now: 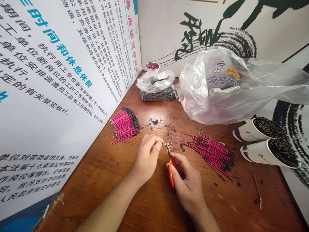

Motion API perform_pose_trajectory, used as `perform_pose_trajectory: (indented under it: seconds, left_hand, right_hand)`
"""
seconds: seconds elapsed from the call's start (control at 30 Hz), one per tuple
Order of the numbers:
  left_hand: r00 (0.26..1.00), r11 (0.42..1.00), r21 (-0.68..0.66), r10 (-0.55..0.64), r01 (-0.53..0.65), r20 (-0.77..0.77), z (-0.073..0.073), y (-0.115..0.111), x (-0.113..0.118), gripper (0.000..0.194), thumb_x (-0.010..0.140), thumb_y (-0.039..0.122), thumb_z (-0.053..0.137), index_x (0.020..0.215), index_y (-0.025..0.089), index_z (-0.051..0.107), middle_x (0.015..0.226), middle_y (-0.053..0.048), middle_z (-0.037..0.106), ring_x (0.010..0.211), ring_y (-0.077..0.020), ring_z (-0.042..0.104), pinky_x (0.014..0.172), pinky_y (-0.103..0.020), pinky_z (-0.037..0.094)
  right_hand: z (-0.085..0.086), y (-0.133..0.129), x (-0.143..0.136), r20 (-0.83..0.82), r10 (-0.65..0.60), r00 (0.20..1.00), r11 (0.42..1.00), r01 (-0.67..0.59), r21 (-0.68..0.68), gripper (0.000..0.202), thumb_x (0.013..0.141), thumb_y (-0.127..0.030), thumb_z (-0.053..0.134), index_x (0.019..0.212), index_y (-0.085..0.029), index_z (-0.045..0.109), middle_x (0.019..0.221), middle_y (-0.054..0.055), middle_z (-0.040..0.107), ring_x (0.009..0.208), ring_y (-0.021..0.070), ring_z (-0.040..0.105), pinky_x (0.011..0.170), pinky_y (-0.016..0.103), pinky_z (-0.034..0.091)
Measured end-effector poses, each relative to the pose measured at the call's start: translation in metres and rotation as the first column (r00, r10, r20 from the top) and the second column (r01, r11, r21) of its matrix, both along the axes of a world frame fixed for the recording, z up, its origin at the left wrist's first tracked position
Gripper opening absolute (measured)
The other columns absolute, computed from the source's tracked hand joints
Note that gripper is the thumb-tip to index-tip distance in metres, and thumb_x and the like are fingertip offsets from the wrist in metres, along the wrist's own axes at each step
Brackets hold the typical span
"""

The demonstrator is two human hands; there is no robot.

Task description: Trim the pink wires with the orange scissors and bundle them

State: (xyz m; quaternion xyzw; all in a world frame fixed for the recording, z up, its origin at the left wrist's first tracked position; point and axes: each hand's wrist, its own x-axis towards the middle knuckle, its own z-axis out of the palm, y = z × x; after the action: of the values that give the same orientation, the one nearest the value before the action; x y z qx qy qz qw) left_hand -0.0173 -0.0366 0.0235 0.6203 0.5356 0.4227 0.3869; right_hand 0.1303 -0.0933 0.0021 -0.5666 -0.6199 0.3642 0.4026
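Observation:
My right hand [187, 180] is wrapped round orange-handled pliers [171, 172], whose metal jaws point away from me. Beside the jaw tips is a small pale looped piece [169, 145]. My left hand [149, 154] pinches thumb against forefinger just left of the jaws, on something too small to make out. Pink sticks with black ends lie in a pile [211, 154] to the right of my hands. Another fanned bundle of them [125, 124] rests to the left.
Two paper cups [249, 130] [256, 153] of dark pieces lean at the right. A large plastic bag [195, 93], a small bag of black material [156, 93] and a cup of pink sticks [153, 69] stand behind. Black crumbs dot the wooden table [231, 206]; one stick [256, 187] lies apart.

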Motion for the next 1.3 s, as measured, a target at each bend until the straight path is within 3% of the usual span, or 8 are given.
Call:
perform_pose_trajectory:
  seconds: [0.3,0.7,1.3]
  left_hand:
    - [1.000,1.000,0.011,-0.018,0.018,0.004,0.0004,-0.0004,0.0003,0.021,0.097,0.021,0.043,0.081,0.020,0.056,0.081,-0.001,0.057,0.085,-0.0173,0.051,0.080,-0.029,0.040]
    - [0.999,0.999,0.005,-0.031,0.031,0.013,-0.0006,-0.0002,0.0002,0.023,0.098,0.021,0.042,0.079,0.019,0.055,0.079,-0.001,0.055,0.083,-0.0168,0.049,0.079,-0.029,0.039]
    - [0.998,0.999,-0.011,-0.043,0.044,0.035,-0.0016,-0.0012,0.0006,0.025,0.099,0.022,0.039,0.078,0.019,0.053,0.079,-0.001,0.053,0.083,-0.0165,0.048,0.078,-0.028,0.038]
  right_hand:
    - [0.0014,-0.0004,-0.0003,0.003,0.020,1.000,0.999,-0.020,-0.027,0.023,0.091,-0.021,0.054,0.114,-0.024,0.056,0.082,-0.002,0.062,0.067,0.0106,0.058,0.063,0.018,0.048]
    - [0.0024,0.0002,0.0015,0.019,0.055,0.998,0.997,-0.054,-0.047,0.023,0.093,-0.022,0.052,0.115,-0.028,0.056,0.089,-0.002,0.066,0.077,0.0107,0.062,0.071,0.018,0.048]
    - [0.0009,-0.0001,0.0006,-0.049,0.046,0.998,0.998,-0.048,-0.044,0.024,0.091,-0.020,0.054,0.114,-0.026,0.056,0.085,-0.002,0.063,0.071,0.0100,0.060,0.067,0.018,0.048]
